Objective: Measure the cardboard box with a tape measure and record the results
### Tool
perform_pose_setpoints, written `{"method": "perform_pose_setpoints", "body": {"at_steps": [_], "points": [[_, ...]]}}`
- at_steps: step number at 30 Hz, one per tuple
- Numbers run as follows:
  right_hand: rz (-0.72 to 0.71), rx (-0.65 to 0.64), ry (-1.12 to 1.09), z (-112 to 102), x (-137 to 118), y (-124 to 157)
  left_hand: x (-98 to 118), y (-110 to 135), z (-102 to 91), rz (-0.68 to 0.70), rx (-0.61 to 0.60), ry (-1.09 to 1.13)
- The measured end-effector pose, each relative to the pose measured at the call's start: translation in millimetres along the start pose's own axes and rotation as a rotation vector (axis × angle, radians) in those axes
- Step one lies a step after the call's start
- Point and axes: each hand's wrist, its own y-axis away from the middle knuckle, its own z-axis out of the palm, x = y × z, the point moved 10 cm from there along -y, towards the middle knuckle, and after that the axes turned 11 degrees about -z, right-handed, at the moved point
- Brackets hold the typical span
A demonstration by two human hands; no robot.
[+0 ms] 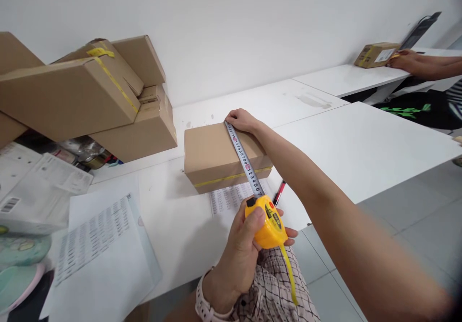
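Observation:
A small cardboard box with a yellow strap sits on the white table. My left hand is closed around a yellow tape measure just in front of the box. Its steel tape runs across the top of the box to the far edge. There my right hand pinches the tape's end against the far top edge of the box. A red and black pen lies on the table beside the box, under my right forearm.
Several larger cardboard boxes are stacked at the left. Printed sheets lie on the table's near left, one more under the small box. At the far right another person's hand rests by a box on a second table.

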Motion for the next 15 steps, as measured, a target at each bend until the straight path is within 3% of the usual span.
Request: {"method": "perform_pose_setpoints", "body": {"at_steps": [8,12,15], "points": [[0.181,-0.04,-0.083,-3,-6,37,2,1,-2.3,0.009,0.037,-0.005],[0.087,-0.011,-0.173,-6,-18,49,4,-4,-6.9,0.01,0.061,-0.029],[0.065,-0.025,-0.102,-2,-16,33,10,-12,-7.6,0.036,0.051,-0.041]]}}
